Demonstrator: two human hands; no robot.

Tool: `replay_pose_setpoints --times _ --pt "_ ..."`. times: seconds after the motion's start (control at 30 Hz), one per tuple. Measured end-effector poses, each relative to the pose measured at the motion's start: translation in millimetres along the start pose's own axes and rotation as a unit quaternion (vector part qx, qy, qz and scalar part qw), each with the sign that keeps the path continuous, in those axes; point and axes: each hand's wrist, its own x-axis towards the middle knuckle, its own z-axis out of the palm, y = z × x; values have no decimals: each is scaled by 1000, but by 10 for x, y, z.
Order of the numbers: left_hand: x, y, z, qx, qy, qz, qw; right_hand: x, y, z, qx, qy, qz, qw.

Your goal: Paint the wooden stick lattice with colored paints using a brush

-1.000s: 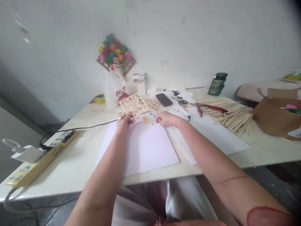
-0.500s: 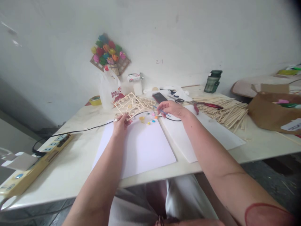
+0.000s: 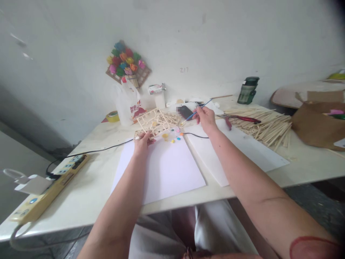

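My left hand (image 3: pixel 144 139) grips the near edge of a pale wooden lattice frame (image 3: pixel 148 120), which tilts up above the far end of a white sheet of paper (image 3: pixel 169 169). In my right hand (image 3: pixel 205 116) is a thin blue paintbrush (image 3: pixel 192 116), its bristle tip pointing down and left. Between the hands, small dabs of paint (image 3: pixel 178 139) in yellow, orange, pink and blue sit on a clear palette whose outline is hard to make out. A dark phone (image 3: pixel 185 112) lies just behind the brush.
A second white sheet (image 3: pixel 237 151), pliers (image 3: pixel 244 119) and a heap of wooden sticks (image 3: pixel 269 129) lie at right, beside a brown paper bag (image 3: pixel 312 122). A green bottle (image 3: pixel 248 90) stands behind. At left are a power strip (image 3: pixel 54 185), a black cable (image 3: pixel 102 148) and a plastic bag (image 3: pixel 126 104).
My right hand has moved up and slightly right, and the paintbrush has turned so its tip points down-left. My left hand still holds the lattice frame. The view has shifted slightly.
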Motion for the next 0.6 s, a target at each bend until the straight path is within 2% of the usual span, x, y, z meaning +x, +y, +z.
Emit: replay_pose_setpoints --times 0.2,0.6 --pt "8 -36 -1 22 -11 10 1000 6 36 46 68 30 30 997" --pt "7 -32 -7 26 -4 11 1000 -35 184 138 72 28 54 995"
